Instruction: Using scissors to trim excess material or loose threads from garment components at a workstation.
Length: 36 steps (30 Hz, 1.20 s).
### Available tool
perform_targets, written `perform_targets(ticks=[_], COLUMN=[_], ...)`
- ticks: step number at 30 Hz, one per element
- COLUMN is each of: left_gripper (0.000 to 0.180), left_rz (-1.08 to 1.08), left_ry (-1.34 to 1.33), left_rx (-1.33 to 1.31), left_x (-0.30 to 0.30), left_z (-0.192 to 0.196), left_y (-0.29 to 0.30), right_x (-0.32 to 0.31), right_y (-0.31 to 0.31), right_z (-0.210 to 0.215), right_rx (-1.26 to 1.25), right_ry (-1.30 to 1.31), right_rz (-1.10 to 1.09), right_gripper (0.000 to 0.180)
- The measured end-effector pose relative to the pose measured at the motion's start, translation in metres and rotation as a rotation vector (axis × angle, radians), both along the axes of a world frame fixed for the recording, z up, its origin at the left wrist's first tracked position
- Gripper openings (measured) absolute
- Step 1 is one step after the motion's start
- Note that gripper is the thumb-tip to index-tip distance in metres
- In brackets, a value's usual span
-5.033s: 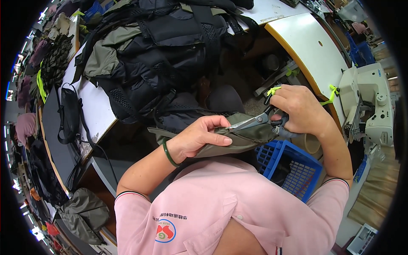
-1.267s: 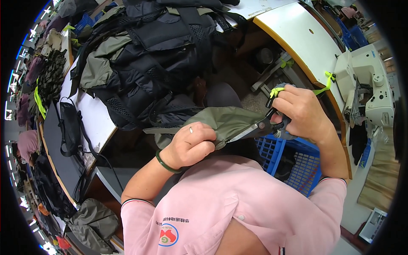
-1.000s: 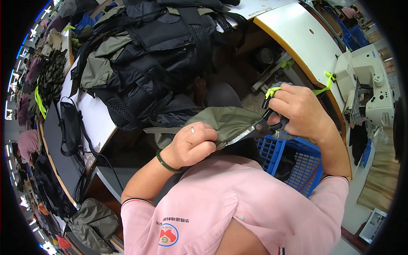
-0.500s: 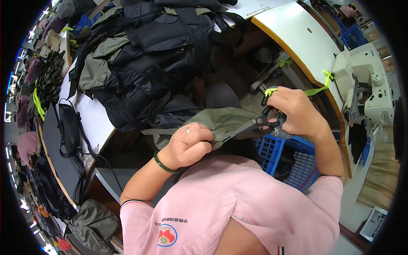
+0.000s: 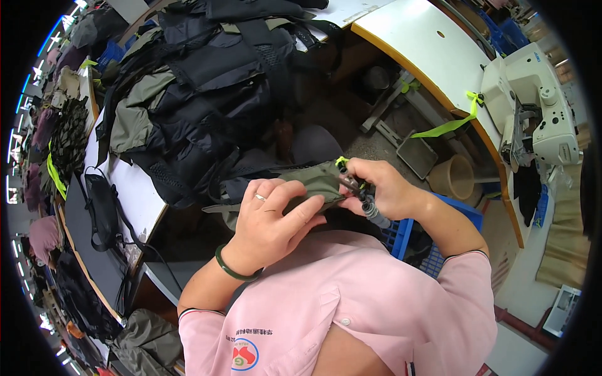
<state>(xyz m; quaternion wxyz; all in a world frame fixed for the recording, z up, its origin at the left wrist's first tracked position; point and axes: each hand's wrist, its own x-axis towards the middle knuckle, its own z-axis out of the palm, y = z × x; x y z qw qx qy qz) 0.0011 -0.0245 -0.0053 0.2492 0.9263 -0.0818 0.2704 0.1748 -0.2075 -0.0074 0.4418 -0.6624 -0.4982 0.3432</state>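
Left hand (image 5: pixel 273 219) lay over the olive fabric (image 5: pixel 320 180), its fingers bent and a little parted; whether they pinched the cloth could not be told. Close beside it, the right hand (image 5: pixel 382 188) was closed around the dark handles of the scissors (image 5: pixel 359 187), which stood at the right end of the fabric, their blades mostly hidden. The fabric was held just in front of the pink shirt (image 5: pixel 370 282), below the heap of black bags (image 5: pixel 219 81) on a white desk (image 5: pixel 138 185). A blue basket (image 5: pixel 401 241) sat under the right forearm. Off to the right, a white sewing machine (image 5: pixel 533 106) stood with a yellow-green ribbon (image 5: pixel 448 125) hanging near it.
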Motion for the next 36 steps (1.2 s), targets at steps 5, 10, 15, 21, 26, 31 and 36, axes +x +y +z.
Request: perform_targets(ticks=[5,10,15,21,26,31,36], left_gripper=[0.035,0.038,0.04,0.039,0.039,0.04,0.04], left_rz=[-0.07,-0.076,-0.104,-0.103,-0.106,-0.11,-0.11], left_ry=[-0.172,-0.306,-0.362,-0.38,-0.379,-0.373,-0.367], left_rx=[0.073,0.062,0.086,0.076,0.072,0.066,0.059], left_x=[-0.004,-0.012,-0.013,-0.012,-0.012,-0.013,-0.016], left_z=[-0.012,-0.022,-0.023,-0.024,-0.025,-0.026,-0.024], left_y=[0.007,0.011,0.013,0.011,0.01,0.011,0.011], right_x=[0.005,0.036,0.04,0.037,0.037,0.037,0.038], right_y=[-0.003,-0.02,-0.03,-0.029,-0.027,-0.028,-0.03], right_z=[0.014,0.026,0.027,0.025,0.024,0.02,0.022], right_rx=[0.135,0.165,0.08,0.074,0.048,0.057,0.063], right_ry=[-0.242,-0.786,-0.905,-0.863,-0.843,-0.869,-0.837], right_rz=[0.142,0.096,0.074,0.086,0.106,0.097,0.091], right_gripper=[0.04,0.03,0.027,0.026,0.026,0.027,0.029])
